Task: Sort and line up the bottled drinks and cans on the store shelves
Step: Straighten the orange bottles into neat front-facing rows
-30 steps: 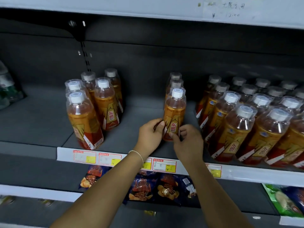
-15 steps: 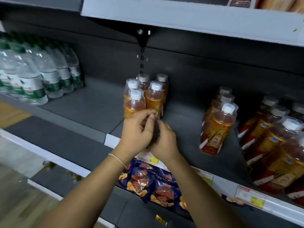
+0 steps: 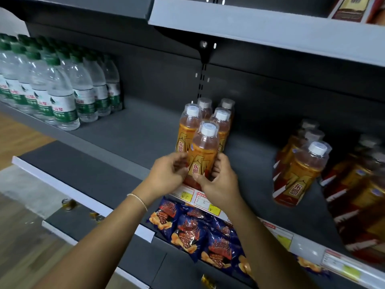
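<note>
An orange drink bottle with a white cap (image 3: 203, 151) stands at the front edge of the grey shelf (image 3: 129, 134), heading a small cluster of the same bottles (image 3: 220, 124). My left hand (image 3: 168, 174) grips its lower left side and my right hand (image 3: 220, 182) grips its lower right side, fingers curled round the label. A short row of the same orange bottles (image 3: 302, 170) stands to the right, and a larger group (image 3: 362, 188) fills the far right.
Clear water bottles with green caps (image 3: 52, 88) stand in rows at the shelf's left. Price tags (image 3: 200, 199) run along the shelf lip. Blue snack bags (image 3: 200, 232) lie on the shelf below. A white shelf (image 3: 260, 26) hangs overhead.
Both hands left the front bottle of the short middle row and moved left to the front bottle of the left cluster. My view swung left, bringing the water bottles in.
</note>
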Demonstrator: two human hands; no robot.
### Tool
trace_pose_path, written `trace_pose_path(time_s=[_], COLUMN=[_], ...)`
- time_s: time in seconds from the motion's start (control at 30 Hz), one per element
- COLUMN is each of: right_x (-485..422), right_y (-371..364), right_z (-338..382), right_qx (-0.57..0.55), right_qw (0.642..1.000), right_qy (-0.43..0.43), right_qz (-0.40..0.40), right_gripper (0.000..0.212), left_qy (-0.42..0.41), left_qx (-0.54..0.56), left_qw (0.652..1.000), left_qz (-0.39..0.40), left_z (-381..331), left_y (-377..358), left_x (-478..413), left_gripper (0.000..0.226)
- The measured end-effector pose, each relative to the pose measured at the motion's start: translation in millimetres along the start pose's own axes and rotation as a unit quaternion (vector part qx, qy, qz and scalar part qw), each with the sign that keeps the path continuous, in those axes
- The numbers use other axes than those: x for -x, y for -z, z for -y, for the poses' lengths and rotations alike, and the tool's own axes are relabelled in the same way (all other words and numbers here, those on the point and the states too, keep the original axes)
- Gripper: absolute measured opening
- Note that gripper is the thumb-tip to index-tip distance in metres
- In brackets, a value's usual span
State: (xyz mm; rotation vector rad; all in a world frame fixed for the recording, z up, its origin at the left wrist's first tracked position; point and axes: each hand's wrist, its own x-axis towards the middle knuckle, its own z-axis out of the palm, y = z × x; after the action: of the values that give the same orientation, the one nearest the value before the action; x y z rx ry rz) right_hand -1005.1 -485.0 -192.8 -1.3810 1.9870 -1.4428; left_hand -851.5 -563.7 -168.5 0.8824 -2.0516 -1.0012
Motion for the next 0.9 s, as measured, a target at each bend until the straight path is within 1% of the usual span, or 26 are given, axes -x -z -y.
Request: trace_pose_path(time_s=[0.07, 0.1, 0.17, 0.27, 0.37, 0.5, 0.6, 0.7, 0.9], right_x=[4, 7, 14, 27, 42, 60, 69, 75, 84], right_y=[11, 19, 36, 62, 83, 109, 129, 148, 177], right_z=[-7, -9, -12, -19, -25, -35, -46, -53, -64], right_qx=[-0.008, -0.008, -0.009, -0.001, 0.001, -0.019, -0.021, -0.023, -0.018], right_qw=[1.000, 1.000, 0.999, 0.999, 0.998, 0.996, 0.995, 0.994, 0.993], right_qy=[-0.013, -0.018, -0.029, -0.044, -0.054, -0.068, -0.077, -0.093, -0.095], right_qz=[0.004, 0.004, 0.009, 0.009, -0.019, -0.054, -0.057, -0.061, -0.064], right_gripper=[0.071, 0.071, 0.068, 0.065, 0.072, 0.070, 0.069, 0.072, 0.072], left_qy=[-0.025, -0.035, -0.035, -0.033, -0.051, -0.049, -0.055, -0.064, -0.060], left_qx=[-0.027, -0.011, 0.031, 0.033, 0.002, -0.009, -0.014, -0.021, -0.011], left_qw=[0.994, 0.991, 0.986, 0.984, 0.983, 0.978, 0.974, 0.975, 0.975], left_qz=[0.101, 0.129, 0.158, 0.172, 0.175, 0.201, 0.217, 0.213, 0.212], left_z=[4, 3, -1, -12, -27, -47, -61, -71, -84], left_y=[-8, -12, -23, -43, -63, -87, -105, -122, -152], left_x=[-3, -4, -7, -9, -10, -10, -8, -6, 2], left_gripper=[0.052, 0.056, 0.060, 0.063, 0.058, 0.053, 0.052, 0.052, 0.052])
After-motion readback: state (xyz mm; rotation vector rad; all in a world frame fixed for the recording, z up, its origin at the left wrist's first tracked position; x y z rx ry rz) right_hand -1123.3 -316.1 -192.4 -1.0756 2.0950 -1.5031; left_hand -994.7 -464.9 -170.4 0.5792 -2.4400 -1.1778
